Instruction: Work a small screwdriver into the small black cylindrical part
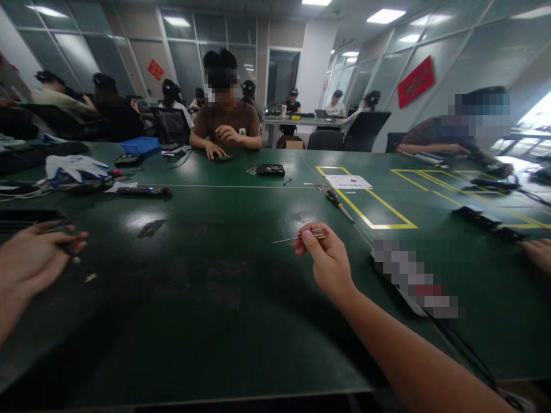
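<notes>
My right hand (325, 258) is closed around a thin screwdriver (284, 240), held above the green table (241, 344) with its shaft pointing left. Part of its handle shows reddish between my fingers. At the left edge my left hand (37, 258) is pinched, and something small and dark seems to be at its fingertips, too blurred to name. A flat black object (32, 221) lies just behind that hand. Beyond my right hand rests a screwdriver with a black and yellow handle (334, 198).
A power strip (400, 292) with a cable lies to the right. Farther back are white gloves (75, 167), a blue tray (140, 144), a black device (270, 170) and a paper sheet (348, 182). A person (226, 123) sits opposite; another person's hand (538, 251) shows at right.
</notes>
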A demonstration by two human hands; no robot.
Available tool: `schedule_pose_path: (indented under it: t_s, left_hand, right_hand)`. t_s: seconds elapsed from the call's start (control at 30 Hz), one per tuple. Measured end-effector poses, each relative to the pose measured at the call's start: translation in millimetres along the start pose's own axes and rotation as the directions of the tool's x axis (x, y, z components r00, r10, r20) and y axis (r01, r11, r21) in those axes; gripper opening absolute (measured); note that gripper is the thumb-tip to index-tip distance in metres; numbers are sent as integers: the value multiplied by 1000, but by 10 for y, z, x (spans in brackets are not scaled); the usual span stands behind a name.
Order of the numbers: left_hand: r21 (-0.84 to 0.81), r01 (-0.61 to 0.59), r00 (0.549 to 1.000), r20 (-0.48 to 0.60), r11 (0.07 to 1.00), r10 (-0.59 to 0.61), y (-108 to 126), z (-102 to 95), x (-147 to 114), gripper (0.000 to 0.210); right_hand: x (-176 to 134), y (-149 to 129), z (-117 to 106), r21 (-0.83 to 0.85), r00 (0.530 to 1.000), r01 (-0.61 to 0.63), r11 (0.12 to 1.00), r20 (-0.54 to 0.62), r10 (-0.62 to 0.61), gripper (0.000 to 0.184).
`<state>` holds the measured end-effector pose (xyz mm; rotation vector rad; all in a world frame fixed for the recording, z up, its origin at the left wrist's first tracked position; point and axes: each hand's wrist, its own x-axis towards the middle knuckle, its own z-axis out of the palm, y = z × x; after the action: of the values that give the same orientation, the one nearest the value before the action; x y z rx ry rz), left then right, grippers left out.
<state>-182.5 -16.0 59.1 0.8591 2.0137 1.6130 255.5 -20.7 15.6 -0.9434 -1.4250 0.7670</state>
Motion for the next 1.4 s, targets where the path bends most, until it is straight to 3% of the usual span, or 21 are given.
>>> schedule_pose_path:
  t_s: [0.07,0.1,0.17,0.23,0.37,0.5,0.57,0.67,0.83,1.07,1.4]
  left_hand:
    - [-119,85,978,198,989,-60,-81,190,-71,35]
    - [-160,90,948,317,983,-35,-107,323,-163,40]
    - [-187,5,851,516,982,94,-120,624,-432,44]
    - [-208,-41,746,644,977,169,-87,914,-748,46]
    - [-254,-101,586,766,962,264,-6,1336,-1272,45]
    - [-292,-144,502,802,946,324,-74,1557,-1568,47]
    - [-295,-170,486,805,940,340,-137,1605,-1662,46]
    - [-290,-176,511,790,941,339,-188,1612,-1760,49]
    - [-260,-210,493,804,942,332,-179,1569,-1812,38]
    - [-309,-190,493,790,932,363,-257,1613,-1771,43]
    - [-316,-210,475,794,925,379,-262,1579,-1759,41]
  right_hand:
    - [-2,0,-3,5,1000,9,1000,-4,-9,19]
    - [-2,-2,-6,10,1000,17,1000,-7,-17,19]
    - [-1,-15,-16,19,999,38,999,-18,-37,21]
    - [0,-42,-27,15,998,61,998,-26,-61,22]
    - [-9,-108,-46,-6,996,78,997,-50,-78,27]
    - [-35,-129,-56,13,996,76,997,-40,-76,29]
    - [-50,-129,-53,42,996,89,995,-34,-88,29]
    - [-76,-136,-42,81,991,135,987,-35,-133,25]
    - [-135,-151,-31,-51,975,218,975,49,-215,15]
    - [-150,-127,-49,-219,969,237,946,116,-216,18]
    - [-150,-125,-34,-262,966,243,934,148,-210,16]
